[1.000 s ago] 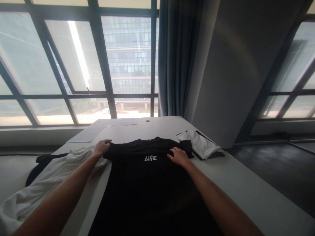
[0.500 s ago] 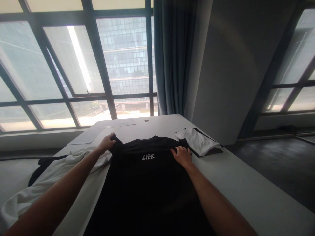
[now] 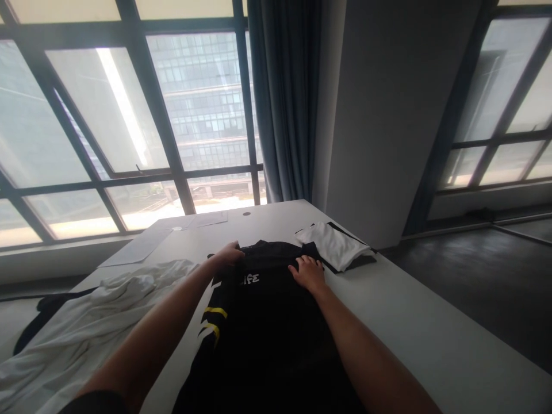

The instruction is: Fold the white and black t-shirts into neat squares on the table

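A black T-shirt (image 3: pixel 276 322) with white lettering on the chest lies flat on the white table (image 3: pixel 414 322) in front of me. My left hand (image 3: pixel 227 254) grips the shirt's left shoulder edge and has it folded inward over the chest, which bares yellow stripes on the underside. My right hand (image 3: pixel 307 271) lies flat on the right shoulder part, fingers spread, pressing the fabric down.
A crumpled white garment (image 3: pixel 86 322) with a dark one beneath spreads over the table's left side. A folded white and black garment (image 3: pixel 334 244) lies just beyond my right hand. Papers (image 3: pixel 142 247) rest at the far end near the windows. Dark floor drops off to the right.
My left hand has carried the shirt's left side inward toward the middle, covering part of the lettering and baring yellow stripes. My right hand has stayed pressed on the right shoulder.
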A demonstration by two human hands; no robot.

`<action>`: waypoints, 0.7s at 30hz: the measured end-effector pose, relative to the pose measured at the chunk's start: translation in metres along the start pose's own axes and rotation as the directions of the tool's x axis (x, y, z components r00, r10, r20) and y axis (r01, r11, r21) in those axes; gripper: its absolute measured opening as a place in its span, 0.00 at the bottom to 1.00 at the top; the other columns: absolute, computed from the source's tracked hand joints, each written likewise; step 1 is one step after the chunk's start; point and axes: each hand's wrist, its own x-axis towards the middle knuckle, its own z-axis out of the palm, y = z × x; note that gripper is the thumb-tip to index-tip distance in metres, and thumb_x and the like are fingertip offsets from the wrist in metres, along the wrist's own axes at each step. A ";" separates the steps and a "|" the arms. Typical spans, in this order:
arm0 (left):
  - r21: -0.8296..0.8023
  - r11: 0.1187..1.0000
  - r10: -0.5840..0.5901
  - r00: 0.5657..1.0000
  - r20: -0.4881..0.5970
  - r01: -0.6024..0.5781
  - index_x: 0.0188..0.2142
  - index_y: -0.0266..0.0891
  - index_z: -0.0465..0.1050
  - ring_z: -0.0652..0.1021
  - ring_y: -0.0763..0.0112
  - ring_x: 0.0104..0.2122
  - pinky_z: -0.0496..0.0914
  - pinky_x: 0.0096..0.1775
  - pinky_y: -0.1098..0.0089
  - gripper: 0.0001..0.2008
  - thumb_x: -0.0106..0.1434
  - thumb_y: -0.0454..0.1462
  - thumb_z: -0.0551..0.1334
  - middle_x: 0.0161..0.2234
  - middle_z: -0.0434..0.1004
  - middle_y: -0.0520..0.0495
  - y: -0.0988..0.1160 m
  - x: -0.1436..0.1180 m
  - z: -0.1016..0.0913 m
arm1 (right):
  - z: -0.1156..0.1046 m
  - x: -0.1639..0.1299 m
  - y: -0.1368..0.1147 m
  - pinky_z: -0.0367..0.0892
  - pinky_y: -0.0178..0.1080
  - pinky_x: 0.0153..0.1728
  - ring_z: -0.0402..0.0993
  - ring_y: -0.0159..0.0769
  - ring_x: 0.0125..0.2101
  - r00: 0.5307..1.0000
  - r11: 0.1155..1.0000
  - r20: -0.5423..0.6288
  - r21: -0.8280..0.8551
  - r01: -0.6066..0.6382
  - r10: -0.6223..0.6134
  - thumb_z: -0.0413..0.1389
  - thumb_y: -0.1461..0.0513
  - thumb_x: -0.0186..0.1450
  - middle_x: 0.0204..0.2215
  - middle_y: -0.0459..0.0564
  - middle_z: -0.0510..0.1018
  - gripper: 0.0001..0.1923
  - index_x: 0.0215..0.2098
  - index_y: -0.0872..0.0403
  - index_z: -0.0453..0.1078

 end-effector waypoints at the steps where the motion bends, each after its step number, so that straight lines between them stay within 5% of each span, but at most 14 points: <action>1: -0.074 0.997 0.002 1.000 0.028 0.000 0.68 0.41 0.50 0.81 0.62 0.36 0.74 0.29 0.71 0.43 0.56 0.38 0.68 0.60 0.66 0.32 -0.002 0.002 0.005 | 0.000 0.000 0.000 0.47 0.51 0.58 0.61 0.48 0.57 1.000 1.000 0.003 -0.001 -0.001 0.001 0.44 0.49 0.70 0.57 0.60 0.69 0.25 0.56 0.54 0.68; 3: -0.183 0.983 0.039 0.998 0.051 -0.029 0.70 0.45 0.44 0.82 0.61 0.37 0.76 0.33 0.67 0.47 0.57 0.40 0.68 0.66 0.54 0.30 -0.008 0.005 0.011 | -0.001 0.000 0.000 0.47 0.51 0.59 0.60 0.48 0.57 1.000 1.000 0.009 -0.001 0.001 -0.001 0.44 0.49 0.70 0.57 0.60 0.69 0.25 0.56 0.53 0.68; 5: -0.126 0.981 0.149 0.989 -0.004 -0.148 0.69 0.45 0.47 0.81 0.61 0.40 0.77 0.40 0.65 0.43 0.59 0.39 0.66 0.68 0.51 0.32 -0.016 0.009 0.010 | -0.001 0.000 0.000 0.47 0.52 0.59 0.60 0.49 0.58 1.000 1.000 0.013 0.000 0.002 -0.002 0.45 0.49 0.69 0.57 0.60 0.68 0.26 0.56 0.54 0.68; 9: 0.260 0.899 0.381 0.922 -0.064 -0.353 0.55 0.40 0.73 0.75 0.59 0.53 0.66 0.57 0.64 0.22 0.60 0.36 0.62 0.57 0.73 0.42 -0.041 0.013 -0.012 | -0.003 -0.002 -0.001 0.46 0.52 0.59 0.60 0.49 0.58 1.000 1.000 0.008 0.010 -0.003 0.003 0.45 0.49 0.69 0.57 0.60 0.68 0.26 0.56 0.54 0.68; 14: 0.523 0.842 0.289 0.929 -0.231 -0.132 0.50 0.42 0.76 0.69 0.53 0.59 0.61 0.60 0.57 0.17 0.61 0.39 0.62 0.59 0.71 0.43 -0.074 0.013 -0.046 | -0.001 0.000 0.000 0.47 0.51 0.59 0.60 0.49 0.57 1.000 1.000 0.004 0.011 -0.006 0.006 0.46 0.49 0.69 0.57 0.60 0.69 0.26 0.57 0.55 0.68; 21: 0.456 0.887 0.187 0.956 -0.228 -0.064 0.44 0.38 0.79 0.80 0.64 0.43 0.71 0.47 0.70 0.14 0.59 0.36 0.62 0.43 0.82 0.44 -0.098 0.013 -0.061 | 0.003 0.002 0.002 0.47 0.51 0.59 0.60 0.49 0.57 1.000 1.000 -0.013 0.019 0.003 -0.002 0.46 0.49 0.69 0.56 0.60 0.69 0.26 0.56 0.55 0.68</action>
